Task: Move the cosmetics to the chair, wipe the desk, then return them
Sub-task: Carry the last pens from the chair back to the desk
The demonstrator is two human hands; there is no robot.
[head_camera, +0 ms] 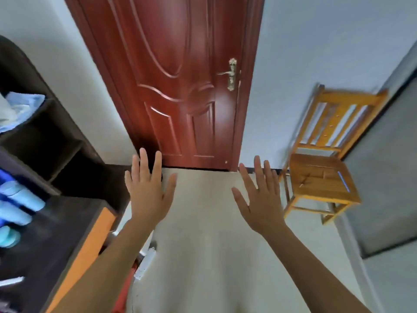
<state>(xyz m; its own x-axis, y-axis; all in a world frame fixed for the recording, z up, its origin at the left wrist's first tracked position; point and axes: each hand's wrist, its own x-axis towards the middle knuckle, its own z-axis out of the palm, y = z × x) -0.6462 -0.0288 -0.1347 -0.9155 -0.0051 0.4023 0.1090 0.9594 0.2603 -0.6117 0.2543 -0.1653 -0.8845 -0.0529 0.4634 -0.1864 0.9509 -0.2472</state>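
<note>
My left hand (147, 190) and my right hand (259, 197) are both raised in front of me over the floor, palms down, fingers spread, holding nothing. A dark desk (67, 233) with an orange edge stands at the left. Several pale blue cosmetic bottles (21, 199) lie blurred at its far left edge. A wooden chair (322, 177) stands at the right against the wall, its seat bare except for a small blue mark. My right hand is left of the chair, apart from it.
A red-brown door (180, 86) with a brass handle (231, 74) is shut straight ahead. Dark shelves (45, 136) with light blue cloth (22, 105) rise above the desk. A white power strip (145, 263) lies on the pale floor by the desk.
</note>
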